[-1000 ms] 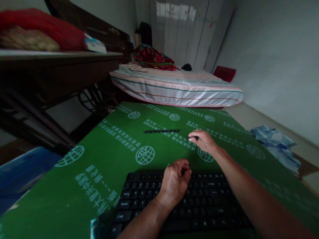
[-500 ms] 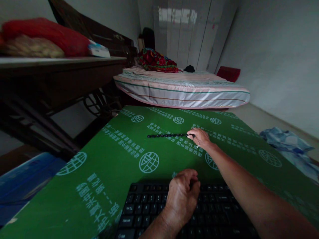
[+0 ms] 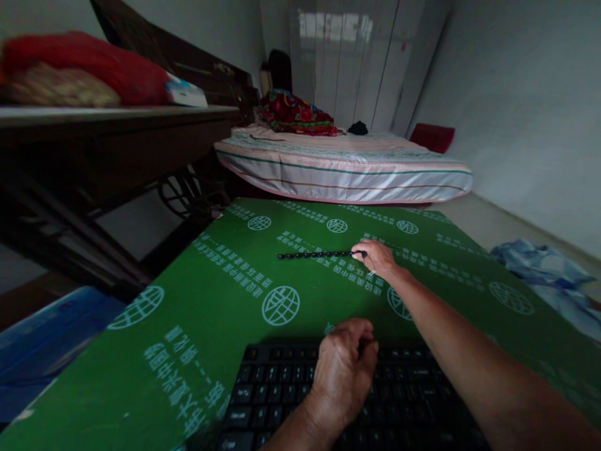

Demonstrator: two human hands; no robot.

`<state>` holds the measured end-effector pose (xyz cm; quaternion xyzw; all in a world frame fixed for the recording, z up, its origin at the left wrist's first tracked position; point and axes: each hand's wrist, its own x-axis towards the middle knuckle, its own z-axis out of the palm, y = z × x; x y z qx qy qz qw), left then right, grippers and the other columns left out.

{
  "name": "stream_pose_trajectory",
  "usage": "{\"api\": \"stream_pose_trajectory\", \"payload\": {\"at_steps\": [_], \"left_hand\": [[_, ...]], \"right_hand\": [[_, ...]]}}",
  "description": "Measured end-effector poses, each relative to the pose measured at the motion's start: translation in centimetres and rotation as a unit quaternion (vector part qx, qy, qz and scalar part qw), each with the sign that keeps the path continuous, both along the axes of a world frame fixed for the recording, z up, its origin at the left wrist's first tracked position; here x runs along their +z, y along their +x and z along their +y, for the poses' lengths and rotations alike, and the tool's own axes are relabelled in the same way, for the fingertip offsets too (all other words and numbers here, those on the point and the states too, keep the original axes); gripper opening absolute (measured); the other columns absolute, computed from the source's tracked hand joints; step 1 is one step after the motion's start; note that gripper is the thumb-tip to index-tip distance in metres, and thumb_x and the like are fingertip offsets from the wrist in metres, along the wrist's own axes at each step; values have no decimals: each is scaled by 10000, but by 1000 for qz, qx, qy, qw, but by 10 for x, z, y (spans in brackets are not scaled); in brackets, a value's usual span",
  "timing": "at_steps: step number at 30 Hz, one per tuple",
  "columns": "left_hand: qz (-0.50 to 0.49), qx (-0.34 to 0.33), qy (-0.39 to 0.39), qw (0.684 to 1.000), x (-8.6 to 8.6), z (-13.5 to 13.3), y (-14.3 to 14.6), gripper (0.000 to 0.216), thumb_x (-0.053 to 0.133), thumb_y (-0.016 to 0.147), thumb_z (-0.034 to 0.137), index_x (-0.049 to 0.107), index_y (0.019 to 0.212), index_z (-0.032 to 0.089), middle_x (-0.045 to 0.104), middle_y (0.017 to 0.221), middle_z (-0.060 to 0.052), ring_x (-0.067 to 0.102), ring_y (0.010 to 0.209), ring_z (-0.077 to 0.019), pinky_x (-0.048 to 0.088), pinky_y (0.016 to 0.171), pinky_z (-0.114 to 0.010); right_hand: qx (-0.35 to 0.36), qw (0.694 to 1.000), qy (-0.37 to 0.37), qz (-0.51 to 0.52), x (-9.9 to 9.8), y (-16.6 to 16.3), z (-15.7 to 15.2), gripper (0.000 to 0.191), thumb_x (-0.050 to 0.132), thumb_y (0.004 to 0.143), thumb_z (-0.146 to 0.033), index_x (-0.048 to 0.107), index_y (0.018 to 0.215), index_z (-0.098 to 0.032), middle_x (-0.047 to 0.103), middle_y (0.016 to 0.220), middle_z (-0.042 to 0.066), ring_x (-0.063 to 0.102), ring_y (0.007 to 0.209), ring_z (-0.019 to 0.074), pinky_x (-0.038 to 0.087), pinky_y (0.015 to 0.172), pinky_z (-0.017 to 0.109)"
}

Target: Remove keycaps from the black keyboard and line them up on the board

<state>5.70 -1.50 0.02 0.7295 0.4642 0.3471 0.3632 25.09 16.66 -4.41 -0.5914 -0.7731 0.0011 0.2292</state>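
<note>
1. Row of small, glossy black pieces [image 3: 314, 255], centre of frame: laid end to end in a near-straight line on the flat green printed table [image 3: 328, 300]; the line appears formed this far.
2. Right hand [image 3: 377, 257], right of centre: thumb and fingers pinching a small black end piece [image 3: 361, 254] at the row's right end; seemingly not yet released.
3. Left hand [image 3: 345, 360], lower centre, above the black plastic keyboard [image 3: 401, 388]: fingers curled; contents, and any pieces remaining, cannot be told.
4. Markings: table bears pale globe emblems and Chinese lettering, 中国 ("China") legible; keyboard legends too blurred to read.
</note>
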Motion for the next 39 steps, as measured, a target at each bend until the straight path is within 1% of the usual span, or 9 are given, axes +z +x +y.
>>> {"api": "stream_pose_trajectory", "payload": {"at_steps": [17, 26, 32, 36, 39], "left_hand": [[0, -9, -3, 1000, -2, 0, -1, 184, 540, 718, 84, 616, 845, 194, 674, 781, -6, 631, 742, -153, 483, 702, -254], [-1, -5, -15, 1000, 3, 1, 0, 173, 543, 712, 82, 618, 830, 183, 681, 781, -23, 636, 747, -162, 490, 705, -263], [-8, -4, -12, 1000, 1, 1, 0, 200, 543, 711, 85, 623, 857, 195, 686, 788, -19, 641, 743, -158, 497, 701, -258], [-2, -5, 1, 1000, -1, 1, -1, 188, 551, 714, 82, 622, 854, 185, 686, 795, -16, 642, 756, -157, 493, 709, -254], [0, -7, 8, 1000, -2, 1, -1, 184, 549, 719, 78, 618, 854, 182, 685, 788, -14, 645, 751, -153, 494, 706, -247]], "right_hand": [[-1, 1000, -1, -9, 3, -2, -2, 116, 616, 775, -270, 695, 859, -278, 647, 827, 15, 573, 775, 160, 398, 630, 249], [-3, 1000, -8, -18, 6, -3, -3, 124, 631, 765, -291, 696, 869, -271, 641, 832, 19, 569, 765, 160, 387, 610, 248], [-4, 1000, -11, -13, 8, -3, -4, 128, 648, 751, -287, 695, 870, -278, 643, 824, 12, 572, 755, 155, 401, 617, 245], [-9, 1000, -7, -2, 8, -4, -5, 139, 659, 740, -293, 692, 875, -280, 659, 840, 9, 586, 776, 158, 420, 642, 250], [-24, 1000, -2, 16, 10, -5, -8, 170, 634, 755, -338, 688, 898, -266, 674, 888, 20, 598, 791, 169, 434, 656, 263]]}}
